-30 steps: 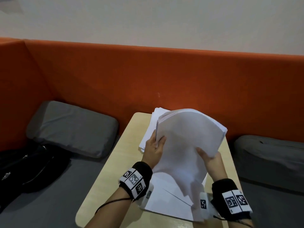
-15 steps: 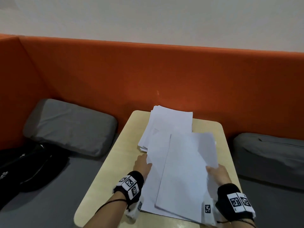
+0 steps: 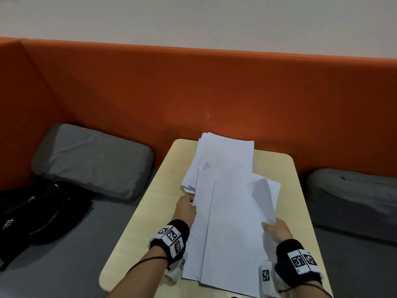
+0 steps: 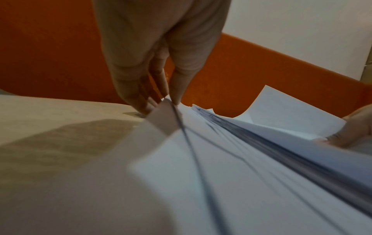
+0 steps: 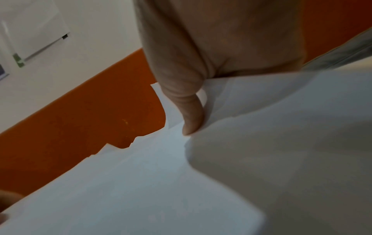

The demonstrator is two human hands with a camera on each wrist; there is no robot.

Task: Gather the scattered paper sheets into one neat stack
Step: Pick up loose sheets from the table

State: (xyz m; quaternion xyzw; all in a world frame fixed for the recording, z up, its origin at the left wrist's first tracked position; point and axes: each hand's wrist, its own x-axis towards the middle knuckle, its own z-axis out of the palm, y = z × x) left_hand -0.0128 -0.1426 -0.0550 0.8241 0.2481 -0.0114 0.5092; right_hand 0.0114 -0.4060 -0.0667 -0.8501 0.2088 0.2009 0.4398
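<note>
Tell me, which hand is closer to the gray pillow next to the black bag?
Left. The left hand is at the papers' left edge, on the pillow's side; the right hand grips their right edge, farther away.

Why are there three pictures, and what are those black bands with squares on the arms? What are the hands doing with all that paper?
No robot here: a person wears three cameras. One sits on the head and looks down at the table. The black wristbands with square patterns sit where the other two cameras are worn, one on each wrist, so those pictures look along the fingers.

On the table lie white paper sheets, still spread unevenly, with another pile farther back. The left hand pinches the sheets' left edge. The right hand grips the right edge, where some sheets curl upward. Gray cushions lie beside the table.
</note>
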